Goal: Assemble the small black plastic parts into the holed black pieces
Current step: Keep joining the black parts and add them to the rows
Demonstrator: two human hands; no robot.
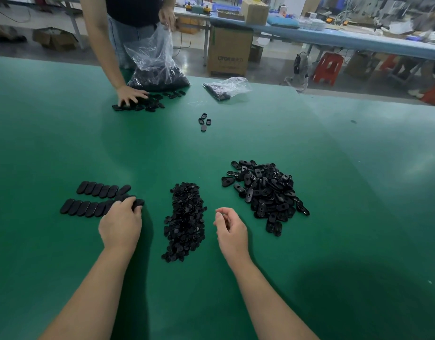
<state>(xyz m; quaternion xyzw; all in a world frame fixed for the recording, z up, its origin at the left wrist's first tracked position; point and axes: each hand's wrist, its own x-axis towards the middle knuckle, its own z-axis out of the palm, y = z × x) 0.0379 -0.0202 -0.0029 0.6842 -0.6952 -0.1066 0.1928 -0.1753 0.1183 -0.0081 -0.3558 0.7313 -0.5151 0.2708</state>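
Left grip (120, 223) clutching row-end oval piece (137, 203); right grip (230, 228) loosely curled, empty, beside small-parts heap (184, 219).

- One view only: a wide-angle camera worn on the person's head, facing forward and tilted down at the green table (64, 123).
- It sits close above the near edge; both forearms enter from the bottom of the frame, with the left hand (120, 223) and right hand (231, 229) near the centre.
- The piles of black parts lie just beyond the hands, in the middle ground.
- The far side of the table and another person standing there fill the upper left; benches and boxes fill the far right.
- Straight edges bow toward the borders.
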